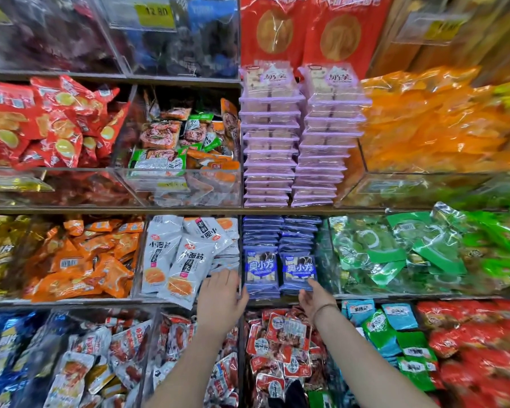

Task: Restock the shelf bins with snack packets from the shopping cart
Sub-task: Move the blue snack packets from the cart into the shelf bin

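- The two front blue packets (261, 267) stand upright at the mouth of the middle bin, leaning on the flat stacks behind them. A careless nudge could tip them forward over the lip and down into the red-and-white packets (286, 331) in the bin below.
- The right blue packet (298, 269) seems most at risk. It is touched only at its lower corner, so a push there could twist it rather than seat it.
- The white packets (186, 260) next door already hang past their own bin front, right beside the left hand (221, 293). A brush of the wrist could drag one out or over the clear divider (241, 245) into the wrong bin.
- The glossy wrappers will likely slide on each other, so the rows could slump if pressed unevenly.
- The left hand reaches at the divider between the white and blue bins, its back to the camera and its fingers bent forward. The fingertips are blurred, so I cannot tell whether it holds anything.
- The right hand (312, 298), with a thin band (324, 309) at the wrist, has its fingers fairly straight and apart, tips against the right blue packet's lower edge. No pinch is visible.
- The shopping cart is out of view.
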